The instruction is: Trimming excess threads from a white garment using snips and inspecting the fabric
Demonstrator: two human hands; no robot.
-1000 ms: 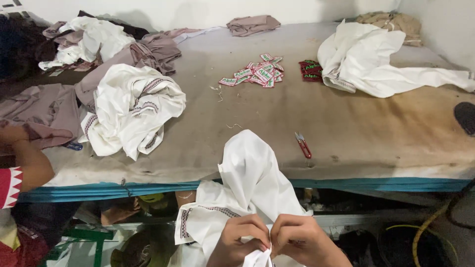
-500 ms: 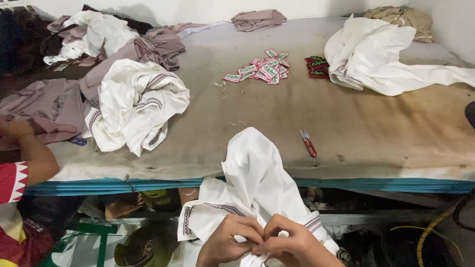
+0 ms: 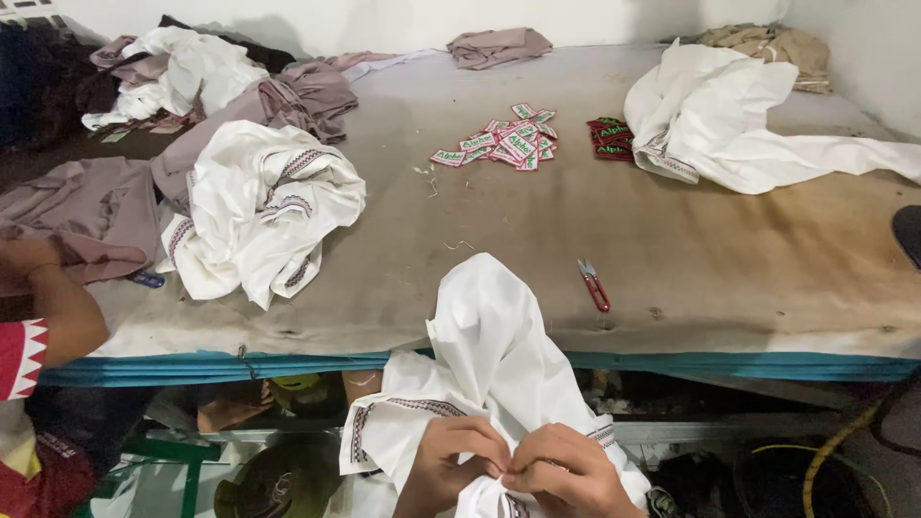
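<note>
A white garment with dark embroidered trim hangs over the near edge of the worn table and down toward me. At the bottom of the view my left hand and my right hand sit close together, both pinching a fold of this white cloth between fingertips. Small red thread snips lie on the table just right of the garment. A scatter of small woven labels lies further back, with a dark red stack of labels beside it.
Another white trimmed garment is heaped at the left, mauve clothes beyond it. A large white garment lies at the back right. Another person's arm and red patterned sleeve are at the left edge. A yellow hose curls under the table.
Both hands have stayed on the white cloth, shifting slightly as the fingers work the fold. The view has drifted a little; the person's arm at the left moved slightly.
</note>
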